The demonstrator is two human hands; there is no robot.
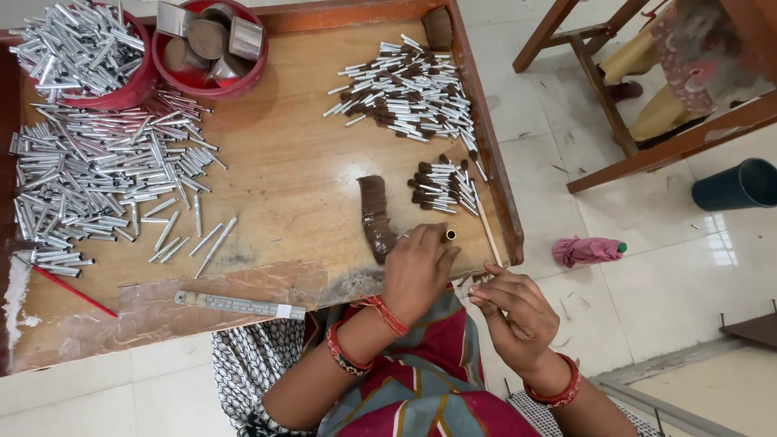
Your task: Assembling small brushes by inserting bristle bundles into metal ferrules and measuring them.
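A: Resting palm-down at lower centre, the left hand (417,271) curls its fingers round a small metal tube (450,235), just beside the brown bristle strip (375,217).

B: And the right hand (518,311)?

A: Lower right; fingertips pinched together on something too small to tell; wrist bent inward.

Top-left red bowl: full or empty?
Full. The red bowl is heaped above its rim with silver metal tubes.

We see shiny metal tubes (97,174) on a worn matt wooden tray (283,162), glossy red plastic bowls (212,81), and smooth floor tiles (664,267).
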